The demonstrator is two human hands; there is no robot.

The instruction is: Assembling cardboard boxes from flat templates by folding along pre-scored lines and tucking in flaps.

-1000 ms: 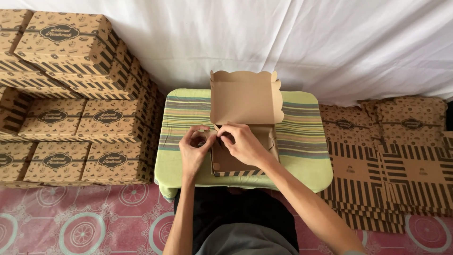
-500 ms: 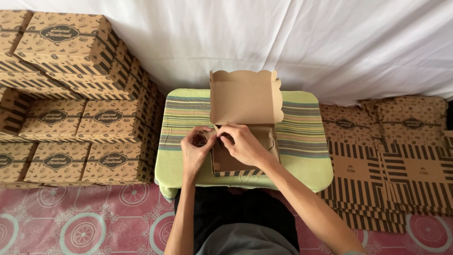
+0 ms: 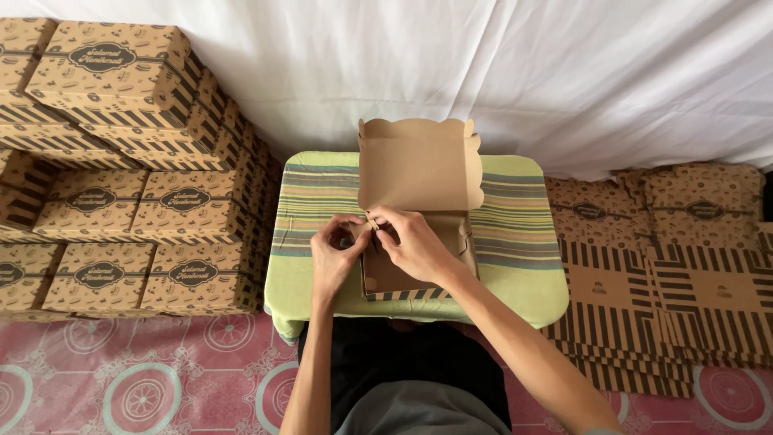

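Note:
A brown cardboard box [image 3: 419,173] with a scalloped lid standing upright sits half folded on a small low table [image 3: 515,242] covered in a green striped cloth. My left hand [image 3: 336,256] and my right hand [image 3: 415,246] meet at the box's back left corner, fingers pinching a cardboard flap there. Both hands grip the box's left wall. The box's front edge shows dark stripes.
Several folded brown boxes [image 3: 129,201] are stacked in rows at the left. A pile of flat unfolded boxes [image 3: 668,258] lies on the floor at the right. A white cloth [image 3: 564,72] hangs behind. A pink patterned mat [image 3: 137,379] covers the floor.
My fingers have shifted slightly at the box's left corner, working the flap. The box and table have not moved.

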